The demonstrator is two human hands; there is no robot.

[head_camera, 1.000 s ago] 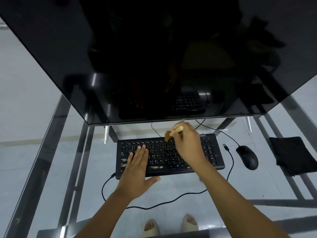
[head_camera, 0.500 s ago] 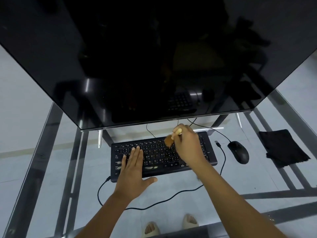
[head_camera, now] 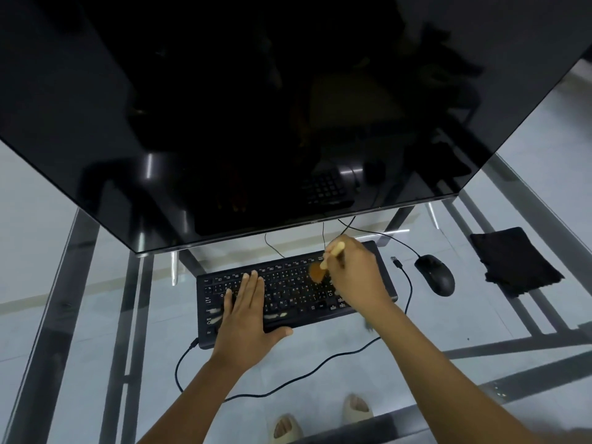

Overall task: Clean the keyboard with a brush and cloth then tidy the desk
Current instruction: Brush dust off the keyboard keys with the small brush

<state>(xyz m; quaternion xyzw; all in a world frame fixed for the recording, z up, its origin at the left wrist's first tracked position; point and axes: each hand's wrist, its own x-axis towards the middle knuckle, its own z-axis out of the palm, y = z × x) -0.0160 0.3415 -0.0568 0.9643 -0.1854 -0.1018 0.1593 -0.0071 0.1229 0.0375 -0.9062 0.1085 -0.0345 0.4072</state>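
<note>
The left hand lay flat on the keyboard, near the tabletop's middle, steadying it. The right hand pinched the brush; short, light strokes between keys would work best. The cloth waited by the right edge.

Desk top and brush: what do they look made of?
The desk top looks like clear glass on a dark metal frame: the floor and feet show through it. The brush seems to have a pale wooden handle and soft brown bristles; material uncertain.
</note>
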